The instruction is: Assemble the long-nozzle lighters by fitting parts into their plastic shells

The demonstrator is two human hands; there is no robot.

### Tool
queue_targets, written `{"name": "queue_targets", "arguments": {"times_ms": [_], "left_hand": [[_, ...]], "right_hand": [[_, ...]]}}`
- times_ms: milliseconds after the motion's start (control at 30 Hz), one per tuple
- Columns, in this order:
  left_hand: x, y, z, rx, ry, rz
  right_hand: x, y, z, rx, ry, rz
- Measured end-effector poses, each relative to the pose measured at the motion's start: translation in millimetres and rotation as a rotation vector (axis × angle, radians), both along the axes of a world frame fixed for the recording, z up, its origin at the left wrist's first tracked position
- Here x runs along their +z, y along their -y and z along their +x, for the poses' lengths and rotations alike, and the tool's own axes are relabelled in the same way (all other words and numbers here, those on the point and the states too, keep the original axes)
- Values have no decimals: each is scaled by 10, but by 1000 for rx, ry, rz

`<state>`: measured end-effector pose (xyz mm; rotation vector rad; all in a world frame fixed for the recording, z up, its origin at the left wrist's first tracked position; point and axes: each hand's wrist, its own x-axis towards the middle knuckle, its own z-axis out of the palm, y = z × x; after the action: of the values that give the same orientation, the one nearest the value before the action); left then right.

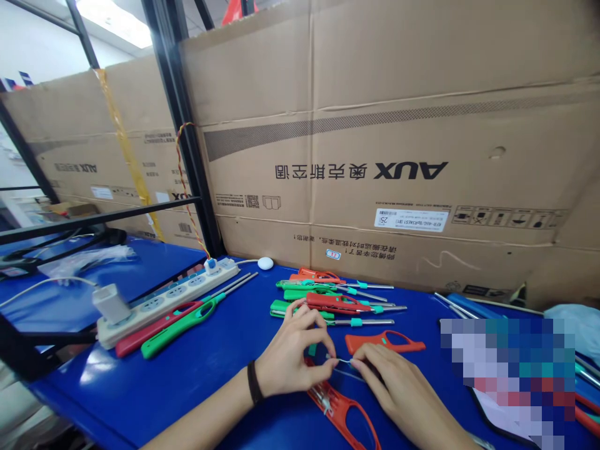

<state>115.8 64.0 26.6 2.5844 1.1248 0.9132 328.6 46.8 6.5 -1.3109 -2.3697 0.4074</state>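
My left hand (293,353) and my right hand (394,381) meet over a blue table (210,362). Both pinch the ends of a thin metal wire (344,360) between their fingertips. Under the hands lies an open red lighter shell (344,409) with its inner parts showing. Another red shell half (384,342) lies just beyond my right hand. A pile of red and green long-nosed lighters (328,297) sits a little farther back, near my left hand.
A white power strip (164,300) with a plug adapter lies at left, a red lighter (154,327) and a green lighter (187,317) beside it. Large cardboard boxes (375,156) wall the table's back. A black metal frame (187,144) stands left. More tools lie at right.
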Motion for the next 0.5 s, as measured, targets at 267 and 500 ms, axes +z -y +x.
{"name": "queue_targets", "arguments": {"times_ms": [267, 500], "left_hand": [[-86, -50, 2, -13, -103, -163], [-46, -44, 38, 24, -145, -258]], "right_hand": [[5, -37, 14, -21, 2, 30], [10, -41, 37, -29, 2, 38]]}}
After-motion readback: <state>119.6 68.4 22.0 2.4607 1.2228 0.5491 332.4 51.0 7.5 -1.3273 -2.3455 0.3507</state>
